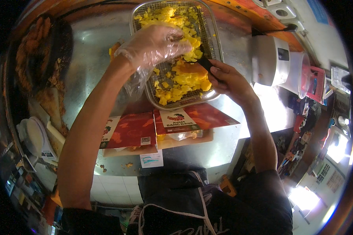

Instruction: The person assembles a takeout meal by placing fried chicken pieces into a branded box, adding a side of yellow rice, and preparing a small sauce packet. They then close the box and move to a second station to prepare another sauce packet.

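A gloved left hand point(155, 44) and a bare right hand point(232, 81) meet over crumbly yellow food point(180, 83) in a metal tray point(217, 39).
The left hand, in clear, wrinkled plastic, bends its fingers against the ragged lumps; whether its grip pinches any cannot be told. The right hand's grip is wrapped around a slim black handle point(206, 65). The round-cornered tray, lined with wire mesh, sits on a shiny metal bench point(91, 55), its near end beside 2 glossy red cardboard boxes point(134, 127).
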Demonstrator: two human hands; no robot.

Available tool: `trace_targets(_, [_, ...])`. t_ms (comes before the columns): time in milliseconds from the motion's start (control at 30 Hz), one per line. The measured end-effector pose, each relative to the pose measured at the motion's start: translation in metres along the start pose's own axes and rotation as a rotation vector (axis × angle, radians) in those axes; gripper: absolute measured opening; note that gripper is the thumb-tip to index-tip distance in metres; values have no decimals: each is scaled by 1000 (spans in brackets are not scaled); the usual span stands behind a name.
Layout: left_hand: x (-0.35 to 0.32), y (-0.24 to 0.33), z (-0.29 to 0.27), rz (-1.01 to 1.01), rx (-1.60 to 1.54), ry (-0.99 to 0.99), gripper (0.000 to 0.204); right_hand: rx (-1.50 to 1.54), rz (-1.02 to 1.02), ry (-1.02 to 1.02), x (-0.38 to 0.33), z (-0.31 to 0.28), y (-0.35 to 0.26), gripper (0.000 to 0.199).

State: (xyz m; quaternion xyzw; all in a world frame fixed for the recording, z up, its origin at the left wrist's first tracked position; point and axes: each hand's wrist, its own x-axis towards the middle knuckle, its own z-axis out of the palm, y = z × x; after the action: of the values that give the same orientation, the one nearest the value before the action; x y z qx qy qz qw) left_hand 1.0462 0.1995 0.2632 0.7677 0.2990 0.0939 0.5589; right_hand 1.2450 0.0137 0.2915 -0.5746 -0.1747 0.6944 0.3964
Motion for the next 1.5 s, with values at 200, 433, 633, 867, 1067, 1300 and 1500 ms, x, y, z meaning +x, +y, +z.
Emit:
trace_targets(200, [-4,-4,14,68,151,131,41,-22,17,35,0,2,-2,40])
trace_targets(433, [-9,13,-3,5,-52,-11,33,118,23,5,-6,-1,-1,43])
trace_targets(633, [-24,25,14,170,273,184,25,152,32,23,-3,2,1,40])
trace_targets(867, [-23,40,25,180,334,219,18,137,48,-20,-3,12,0,43])
trace_targets(1067, [-30,46,8,296,329,221,19,79,37,-7,-12,11,-5,37])
trace_targets(1300, [-32,41,-24,170,390,214,37,91,-11,-16,-34,7,-14,41])
trace_targets(1500, [-86,82,-65,188,501,290,52,19,-189,21,-91,34,-37,42])
